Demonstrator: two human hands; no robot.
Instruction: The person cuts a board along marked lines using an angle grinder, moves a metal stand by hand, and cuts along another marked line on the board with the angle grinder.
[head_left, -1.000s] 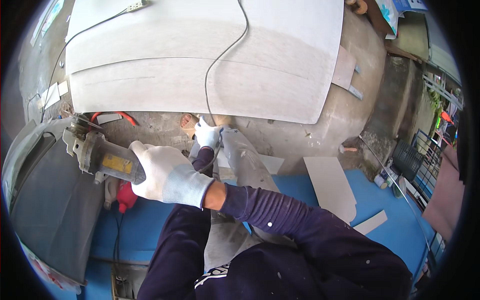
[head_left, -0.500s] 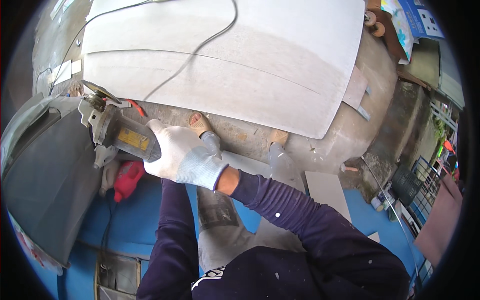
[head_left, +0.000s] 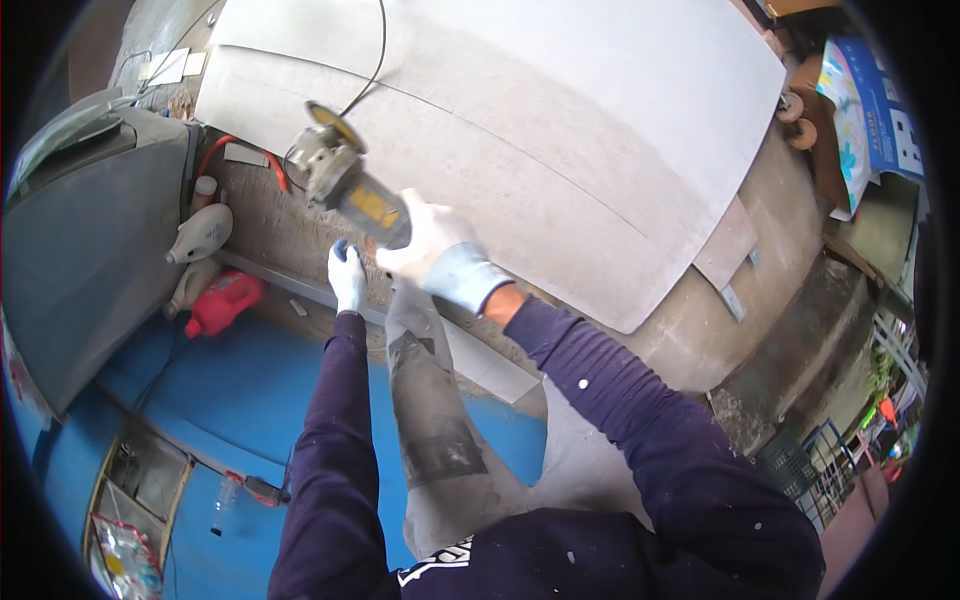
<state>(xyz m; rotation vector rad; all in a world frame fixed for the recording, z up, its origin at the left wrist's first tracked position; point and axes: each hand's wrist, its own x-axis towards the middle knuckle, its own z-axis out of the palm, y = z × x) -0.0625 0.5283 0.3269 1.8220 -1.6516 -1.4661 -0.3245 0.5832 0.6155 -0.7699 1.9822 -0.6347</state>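
My right hand (head_left: 430, 243), in a white glove with a light-blue cuff, is wrapped round the dark body of an angle grinder (head_left: 375, 207). The grinder is raised, its metal head and yellowish disc (head_left: 333, 124) pointing up and left over the near edge of a large pale board (head_left: 480, 150). Lower and to the left, my left hand (head_left: 347, 278) is also gloved, with dark blue fingertips. Its fingers look curled, and what they hold, if anything, is hidden from me. A dark cord (head_left: 380, 50) runs across the board.
A pink-red jug (head_left: 224, 302) and pale bottles (head_left: 202, 232) stand at left beside a grey panel (head_left: 90, 250). A red hose (head_left: 225, 142) lies behind them. Blue surface (head_left: 240, 390) spreads under my arms. A black basket (head_left: 785, 465) and rack are at far right.
The grinder has moved right and up with my right hand. My left hand has come into sight beside it. The whole view has shifted, showing more of the left side.
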